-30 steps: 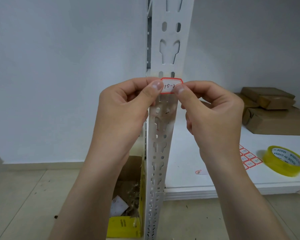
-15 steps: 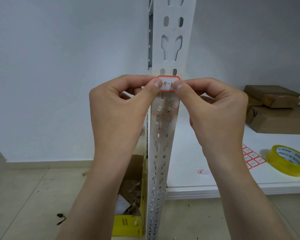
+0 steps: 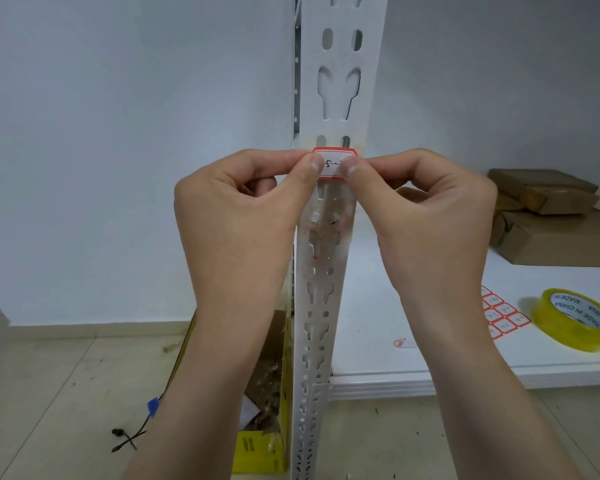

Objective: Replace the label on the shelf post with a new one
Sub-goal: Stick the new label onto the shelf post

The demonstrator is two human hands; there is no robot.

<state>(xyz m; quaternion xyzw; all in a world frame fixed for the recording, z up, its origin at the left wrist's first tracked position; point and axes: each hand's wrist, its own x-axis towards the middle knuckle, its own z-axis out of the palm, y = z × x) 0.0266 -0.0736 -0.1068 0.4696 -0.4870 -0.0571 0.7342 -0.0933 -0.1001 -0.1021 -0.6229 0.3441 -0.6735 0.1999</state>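
The thumbs of my left hand (image 3: 236, 216) and right hand (image 3: 430, 216), pinching the label (image 3: 332, 161), cover its ends, so I can't read the handwriting or tell whether it touches the shelf post (image 3: 369, 81). The post runs out of frame at top and bottom. My right wrist hides part of the label sheet (image 3: 503, 315), and its writing is too small to read. The brown parcels (image 3: 551, 237) are cut off at the right edge.

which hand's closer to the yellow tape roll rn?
Right. The right hand pinches the label at the shelf post, on the side facing the tape roll; the left hand pinches the label from the post's far side, farther from the roll.
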